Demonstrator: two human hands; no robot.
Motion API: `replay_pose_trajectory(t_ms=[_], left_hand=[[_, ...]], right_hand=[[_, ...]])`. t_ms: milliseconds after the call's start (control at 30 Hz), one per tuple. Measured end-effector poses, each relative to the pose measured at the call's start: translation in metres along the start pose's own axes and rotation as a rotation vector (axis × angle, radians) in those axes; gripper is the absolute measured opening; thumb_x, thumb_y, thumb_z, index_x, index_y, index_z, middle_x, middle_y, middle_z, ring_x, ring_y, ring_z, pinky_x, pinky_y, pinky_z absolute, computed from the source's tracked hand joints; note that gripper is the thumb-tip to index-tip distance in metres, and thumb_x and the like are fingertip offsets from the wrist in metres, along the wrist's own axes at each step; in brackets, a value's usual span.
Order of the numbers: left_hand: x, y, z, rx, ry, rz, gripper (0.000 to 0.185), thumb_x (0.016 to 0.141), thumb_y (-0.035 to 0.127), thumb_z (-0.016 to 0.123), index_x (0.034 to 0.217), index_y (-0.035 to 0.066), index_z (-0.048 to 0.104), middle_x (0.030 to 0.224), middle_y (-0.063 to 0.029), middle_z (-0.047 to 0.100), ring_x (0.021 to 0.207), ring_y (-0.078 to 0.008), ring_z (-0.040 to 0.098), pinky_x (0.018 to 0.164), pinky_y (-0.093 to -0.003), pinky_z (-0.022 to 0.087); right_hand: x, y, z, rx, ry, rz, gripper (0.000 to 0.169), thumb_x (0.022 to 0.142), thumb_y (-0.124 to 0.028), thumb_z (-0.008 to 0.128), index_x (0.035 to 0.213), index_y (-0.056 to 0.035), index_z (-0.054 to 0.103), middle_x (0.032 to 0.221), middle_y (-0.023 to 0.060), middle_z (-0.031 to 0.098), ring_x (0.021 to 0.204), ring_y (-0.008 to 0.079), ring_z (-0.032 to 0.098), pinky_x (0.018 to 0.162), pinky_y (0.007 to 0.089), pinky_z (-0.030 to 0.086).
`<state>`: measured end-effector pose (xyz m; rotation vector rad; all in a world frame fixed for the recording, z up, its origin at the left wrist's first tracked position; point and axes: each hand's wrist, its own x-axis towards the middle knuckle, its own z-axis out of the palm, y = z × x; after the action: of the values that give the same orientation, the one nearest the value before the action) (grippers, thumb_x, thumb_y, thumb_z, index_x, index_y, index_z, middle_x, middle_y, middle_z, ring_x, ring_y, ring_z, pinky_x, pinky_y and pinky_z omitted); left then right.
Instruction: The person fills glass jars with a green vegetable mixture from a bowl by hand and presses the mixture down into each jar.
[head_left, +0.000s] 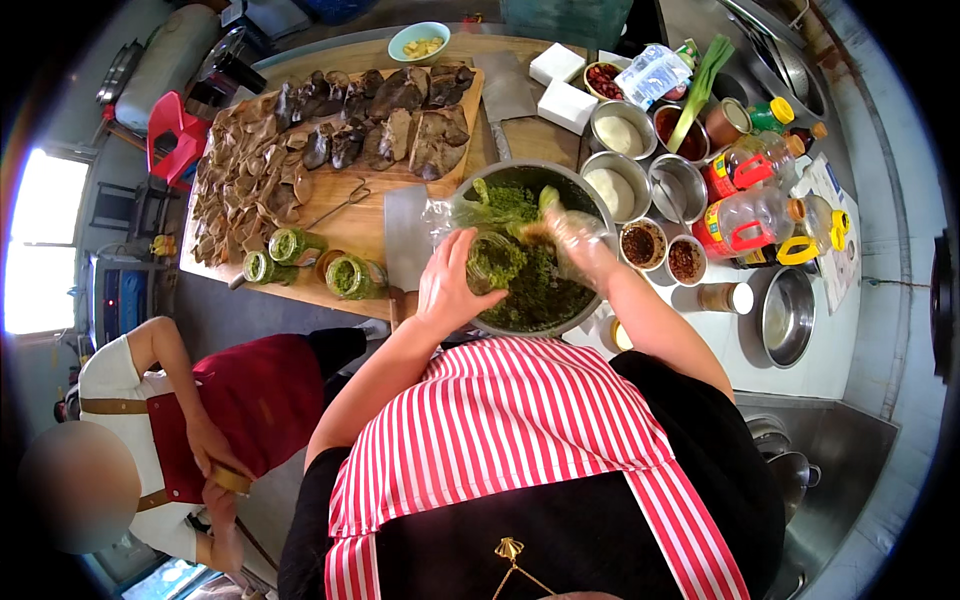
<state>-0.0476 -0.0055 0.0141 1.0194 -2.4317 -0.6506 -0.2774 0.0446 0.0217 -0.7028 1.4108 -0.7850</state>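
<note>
A wide metal pot (604, 206) stands in front of me, holding finely chopped green paste (551, 281). My left hand (448, 281) grips a glass jar (491, 262) over the pot; green paste fills and coats it, and its mouth looks tilted. My right hand (581, 244), in a clear plastic glove smeared with green, reaches over the paste. Its fingers are blurred, so what lies between them is unclear. Three glass jars of green paste stand on the wooden board's near edge: one jar (356, 277), another jar (296, 246) and a third jar (266, 268).
Sliced brown meat (247, 180) and darker pieces (439, 142) cover much of the cutting board (352, 187). A cleaver (506, 86) lies behind the pot. Bowls (619, 187), oil bottles (750, 223) and a leek (701, 94) crowd the right. A person in a red apron (255, 397) stands left.
</note>
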Motion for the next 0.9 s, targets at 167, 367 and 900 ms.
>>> replay_pose_trajectory(t_ms=[167, 367, 900], left_hand=[[-0.005, 0.001, 0.004, -0.052, 0.023, 0.057, 0.092, 0.055, 0.03, 0.087, 0.13, 0.002, 0.041, 0.128, -0.0198, 0.045, 0.117, -0.0374, 0.047, 0.094, -0.0435, 0.045], [-0.004, 0.005, 0.004, -0.079, 0.02, -0.013, 0.092, 0.056, 0.033, 0.086, 0.129, 0.0, 0.041, 0.127, -0.0208, 0.047, 0.117, -0.0365, 0.048, 0.096, -0.0421, 0.043], [0.003, 0.009, 0.006, -0.017, -0.165, -0.078, 0.089, 0.059, 0.04, 0.082, 0.129, 0.001, 0.042, 0.122, -0.0184, 0.052, 0.113, -0.0346, 0.051, 0.094, -0.042, 0.043]], right_hand=[[0.024, 0.042, 0.039, -1.326, -0.28, -0.111, 0.058, 0.081, -0.047, 0.06, 0.128, -0.0146, 0.056, 0.147, 0.019, 0.03, 0.132, 0.0382, 0.034, 0.106, 0.0466, 0.033], [0.04, 0.052, 0.073, -1.419, -0.341, 0.051, 0.032, 0.075, -0.018, 0.063, 0.104, -0.0072, 0.069, 0.115, 0.0176, 0.062, 0.11, 0.0312, 0.058, 0.091, 0.0375, 0.048], [0.001, 0.023, 0.006, 0.66, 0.186, 0.007, 0.053, 0.081, -0.026, 0.07, 0.127, -0.0058, 0.051, 0.114, 0.0062, 0.061, 0.101, 0.0174, 0.058, 0.088, 0.0313, 0.046]])
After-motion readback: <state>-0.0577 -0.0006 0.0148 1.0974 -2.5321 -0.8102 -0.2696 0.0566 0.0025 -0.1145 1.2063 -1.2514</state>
